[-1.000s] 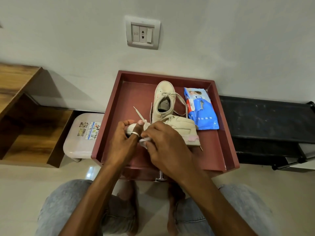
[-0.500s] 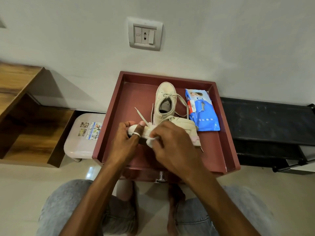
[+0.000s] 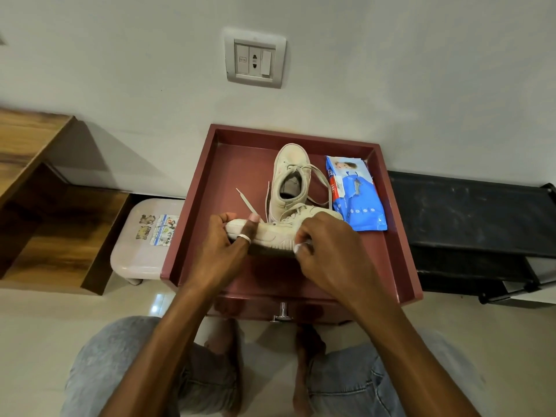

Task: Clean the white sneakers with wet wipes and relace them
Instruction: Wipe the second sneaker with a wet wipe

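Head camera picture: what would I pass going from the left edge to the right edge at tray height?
wooden shelf → small white stool → left hand → right hand → blue wipes pack → black rack

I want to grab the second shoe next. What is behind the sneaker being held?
Behind the held sneaker stands the other sneaker, toe toward the wall, laces loose, beside the blue wipes pack. Its heel is covered by the held shoe.
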The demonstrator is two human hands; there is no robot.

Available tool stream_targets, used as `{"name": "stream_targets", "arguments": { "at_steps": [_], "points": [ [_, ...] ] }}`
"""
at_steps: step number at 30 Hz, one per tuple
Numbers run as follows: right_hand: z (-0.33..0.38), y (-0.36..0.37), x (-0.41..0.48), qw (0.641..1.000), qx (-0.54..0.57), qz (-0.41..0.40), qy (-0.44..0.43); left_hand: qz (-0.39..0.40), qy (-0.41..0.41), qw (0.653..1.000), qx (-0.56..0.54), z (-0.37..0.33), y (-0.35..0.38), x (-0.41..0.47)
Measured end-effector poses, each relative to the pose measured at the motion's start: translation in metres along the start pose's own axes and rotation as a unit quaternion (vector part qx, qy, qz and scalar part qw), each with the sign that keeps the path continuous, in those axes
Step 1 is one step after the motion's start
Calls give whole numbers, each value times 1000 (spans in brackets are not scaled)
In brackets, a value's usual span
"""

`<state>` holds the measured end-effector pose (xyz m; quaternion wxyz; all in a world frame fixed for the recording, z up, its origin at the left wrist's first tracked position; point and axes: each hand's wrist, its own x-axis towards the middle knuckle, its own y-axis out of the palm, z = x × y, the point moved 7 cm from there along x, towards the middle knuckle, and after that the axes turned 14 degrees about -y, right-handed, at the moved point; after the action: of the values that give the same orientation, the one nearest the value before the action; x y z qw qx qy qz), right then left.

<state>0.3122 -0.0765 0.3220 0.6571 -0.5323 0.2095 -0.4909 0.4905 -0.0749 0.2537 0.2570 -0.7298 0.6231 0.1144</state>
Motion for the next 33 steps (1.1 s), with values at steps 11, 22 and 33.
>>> {"name": "stream_targets", "arguments": {
  "at_steps": [11, 22, 33],
  "points": [
    [-20, 2, -4, 995, -24, 82, 59, 0, 15, 997, 76, 1, 3, 3],
    [24, 5, 7, 994, 97, -18, -49, 8, 21, 995, 102, 1, 3, 0],
    [-22, 0, -6, 996, -17, 58, 62, 17, 10, 995, 99, 1, 2, 1]
  ]
}}
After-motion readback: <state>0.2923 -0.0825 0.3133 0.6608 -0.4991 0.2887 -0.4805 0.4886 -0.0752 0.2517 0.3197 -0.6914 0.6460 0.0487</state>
